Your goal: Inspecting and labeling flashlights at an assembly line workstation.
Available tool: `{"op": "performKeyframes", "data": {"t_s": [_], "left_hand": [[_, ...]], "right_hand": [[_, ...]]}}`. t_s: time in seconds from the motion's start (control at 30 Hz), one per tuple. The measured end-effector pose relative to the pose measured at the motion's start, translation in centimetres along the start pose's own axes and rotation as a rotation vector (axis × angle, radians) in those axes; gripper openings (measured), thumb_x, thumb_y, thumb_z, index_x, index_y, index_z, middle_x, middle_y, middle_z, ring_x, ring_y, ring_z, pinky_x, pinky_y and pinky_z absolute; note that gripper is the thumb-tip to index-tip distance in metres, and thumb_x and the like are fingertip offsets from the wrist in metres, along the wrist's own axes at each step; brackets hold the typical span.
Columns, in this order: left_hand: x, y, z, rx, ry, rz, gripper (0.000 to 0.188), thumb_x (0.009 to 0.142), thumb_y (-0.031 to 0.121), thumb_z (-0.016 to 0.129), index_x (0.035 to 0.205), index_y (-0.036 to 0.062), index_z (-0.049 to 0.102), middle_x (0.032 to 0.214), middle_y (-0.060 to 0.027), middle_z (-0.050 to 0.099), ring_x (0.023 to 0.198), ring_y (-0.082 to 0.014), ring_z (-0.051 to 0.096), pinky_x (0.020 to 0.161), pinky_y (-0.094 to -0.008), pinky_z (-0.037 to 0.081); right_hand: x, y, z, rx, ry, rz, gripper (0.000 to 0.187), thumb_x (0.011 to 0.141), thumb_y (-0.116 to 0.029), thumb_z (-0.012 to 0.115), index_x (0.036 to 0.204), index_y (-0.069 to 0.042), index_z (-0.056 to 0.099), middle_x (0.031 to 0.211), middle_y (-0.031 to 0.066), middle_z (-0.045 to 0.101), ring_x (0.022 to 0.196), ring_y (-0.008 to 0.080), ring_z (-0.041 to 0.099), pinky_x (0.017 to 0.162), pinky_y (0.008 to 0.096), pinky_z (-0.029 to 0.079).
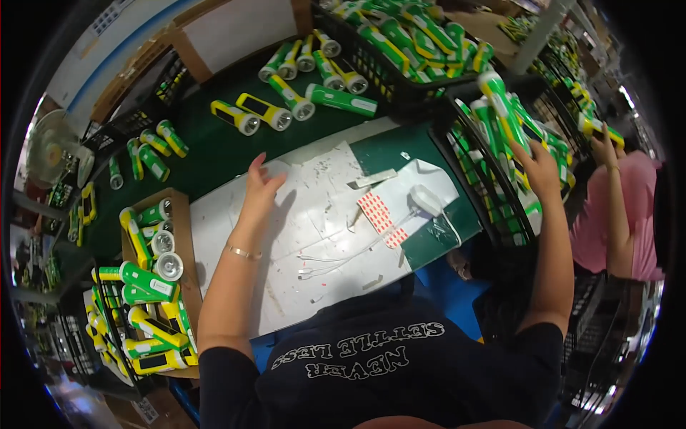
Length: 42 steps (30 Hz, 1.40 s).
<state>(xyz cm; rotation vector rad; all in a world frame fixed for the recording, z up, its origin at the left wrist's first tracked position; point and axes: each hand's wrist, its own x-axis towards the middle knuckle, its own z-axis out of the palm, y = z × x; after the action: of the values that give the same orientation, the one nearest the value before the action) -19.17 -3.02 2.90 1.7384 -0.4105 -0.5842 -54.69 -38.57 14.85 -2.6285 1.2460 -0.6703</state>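
My left hand [264,184] is raised over the white work sheet [286,297], fingers apart, holding nothing. On the right, my right hand [537,170] reaches into a black plastic crate [475,168] of green, white and yellow flashlights. Its fingers close on the lower end of a green-and-white flashlight [501,107], which lies slanted on top of the others. Between my hands, a sheet of red-marked stickers [382,218] lies beside a white power adapter [426,201]. Thin white cables [336,266] trail from the adapter's side across the sheet. A pale flat strip [376,179] rests above the stickers.
Several flashlights [289,100] lie across the green table's [214,157] far side. Another full black crate [389,82] stands behind. At left, a cardboard box [182,222] holds more flashlights. A co-worker in pink [622,207] at far right holds a flashlight [599,130].
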Motion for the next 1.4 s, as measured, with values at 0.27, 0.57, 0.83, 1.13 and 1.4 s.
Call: {"op": "performKeyframes", "data": {"t_s": [0.27,0.57,0.83,1.13,1.4], "left_hand": [[11.6,3.8,-0.2,0.861,0.215,0.168,0.074,0.067,0.037,0.072,0.13,0.0133,0.041,0.132,-0.024,0.026,0.111,-0.0446,0.044,0.093,-0.0429,0.042],[8.0,4.3,-5.7,0.792,0.479,0.546,0.05,0.062,0.009,0.078,0.105,0.0138,0.053,0.116,-0.0177,0.039,0.099,-0.0353,0.051,0.083,-0.0366,0.048],[-1.8,5.2,-5.3,-0.8,-0.102,0.325,0.054,0.086,0.019,0.058,0.132,0.0026,0.036,0.119,-0.0053,0.05,0.105,-0.0173,0.05,0.09,-0.0322,0.044],[-9.1,2.8,3.0,-1.042,-0.199,-0.027,0.054,0.093,0.04,0.042,0.133,0.0032,0.033,0.131,-0.0131,0.043,0.11,-0.0232,0.05,0.095,-0.0389,0.042],[-11.0,1.0,2.3,-1.011,-0.137,-0.201,0.04,0.091,0.036,0.047,0.117,0.0056,0.047,0.091,-0.0063,0.056,0.072,-0.0149,0.055,0.06,-0.0291,0.05]], "right_hand": [[-1.4,0.8,-0.5,-0.171,-0.082,0.197,0.055,0.079,-0.052,0.056,0.096,0.001,0.06,0.076,0.0179,0.061,0.073,0.0324,0.06,0.066,0.0388,0.045],[-1.2,0.1,-0.8,0.053,0.086,0.113,0.04,0.083,-0.031,0.06,0.11,-0.002,0.056,0.088,0.0129,0.063,0.086,0.0233,0.061,0.076,0.033,0.045],[-5.6,-10.9,0.2,0.516,-0.021,-0.208,0.022,0.08,-0.011,0.063,0.101,-0.004,0.06,0.083,0.0027,0.061,0.066,0.007,0.052,0.052,0.0196,0.036],[-15.5,-24.3,13.9,1.114,-1.042,-0.103,0.037,0.077,-0.035,0.07,0.074,0.001,0.059,0.06,0.001,0.051,0.057,0.0055,0.045,0.051,0.0223,0.037],[-17.1,-25.9,12.6,0.748,-0.889,-0.378,0.044,0.073,-0.043,0.069,0.065,-0.004,0.051,0.054,0.007,0.053,0.048,0.0211,0.052,0.049,0.0316,0.042]]}}
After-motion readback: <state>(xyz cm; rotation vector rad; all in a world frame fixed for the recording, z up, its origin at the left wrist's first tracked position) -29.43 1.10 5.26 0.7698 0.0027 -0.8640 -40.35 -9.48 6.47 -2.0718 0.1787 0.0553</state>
